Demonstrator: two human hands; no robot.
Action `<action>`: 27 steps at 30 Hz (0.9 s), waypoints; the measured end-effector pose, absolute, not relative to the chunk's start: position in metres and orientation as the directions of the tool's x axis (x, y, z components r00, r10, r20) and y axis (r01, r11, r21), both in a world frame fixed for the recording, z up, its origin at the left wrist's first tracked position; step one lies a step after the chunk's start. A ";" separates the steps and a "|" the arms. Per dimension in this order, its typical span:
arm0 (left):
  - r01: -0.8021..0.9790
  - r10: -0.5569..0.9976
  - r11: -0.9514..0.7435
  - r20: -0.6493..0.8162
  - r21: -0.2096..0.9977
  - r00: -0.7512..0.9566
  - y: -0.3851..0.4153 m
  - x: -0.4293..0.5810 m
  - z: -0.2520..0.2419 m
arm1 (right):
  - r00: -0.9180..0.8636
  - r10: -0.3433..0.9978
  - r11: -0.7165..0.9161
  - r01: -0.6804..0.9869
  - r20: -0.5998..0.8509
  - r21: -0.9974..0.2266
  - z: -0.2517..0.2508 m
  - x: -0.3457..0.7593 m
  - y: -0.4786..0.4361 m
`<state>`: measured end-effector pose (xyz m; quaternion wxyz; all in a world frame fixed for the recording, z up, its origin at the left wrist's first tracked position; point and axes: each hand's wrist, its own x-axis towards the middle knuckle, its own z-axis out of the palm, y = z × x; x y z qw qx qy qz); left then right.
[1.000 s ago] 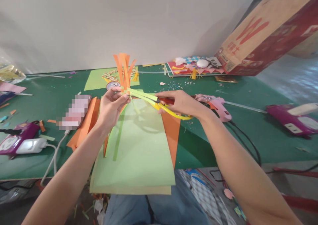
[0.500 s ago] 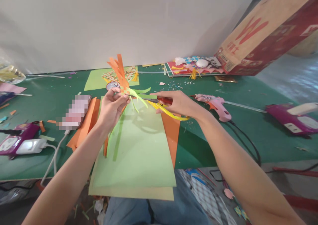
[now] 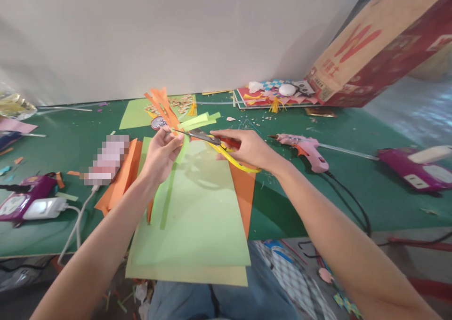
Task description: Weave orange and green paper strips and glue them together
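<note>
Pinched in my left hand (image 3: 159, 156) is a bunch of woven paper strips, with orange strips (image 3: 161, 104) fanning up and away and light green strips (image 3: 202, 120) sticking out to the right. Some green ends hang down below the fingers. Scissors (image 3: 199, 135) with red and yellow handles are gripped in my right hand (image 3: 249, 149). Their blades point left and reach the strips close to my left fingertips; whether they are cutting paper cannot be made out. Below both hands lie light green paper sheets (image 3: 203, 216), overhanging the table's front edge.
A pink glue gun (image 3: 309, 153) lies to the right, its cord trailing forward. Purple power strips (image 3: 416, 169) sit on either side. Left are a phone (image 3: 109, 160) and folded orange paper (image 3: 123, 179). A paper bag (image 3: 353, 47) and decorated boards stand at the back.
The scissors have shifted left, their blades now more visible at the strips. The green strips have swung up to the right, and the orange ends lean further left.
</note>
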<state>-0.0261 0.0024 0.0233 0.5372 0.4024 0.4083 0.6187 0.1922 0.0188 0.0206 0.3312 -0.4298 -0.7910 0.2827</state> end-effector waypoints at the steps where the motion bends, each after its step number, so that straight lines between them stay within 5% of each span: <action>1: -0.319 0.993 -0.101 0.077 0.942 -0.087 0.002 -0.026 0.022 | -0.413 0.869 0.464 0.490 0.272 -0.738 0.020 0.192 0.019; 27: -0.275 0.970 -0.238 0.213 0.932 -0.117 0.003 -0.028 0.022 | -0.501 0.865 0.226 0.372 0.010 -0.900 0.026 0.200 0.020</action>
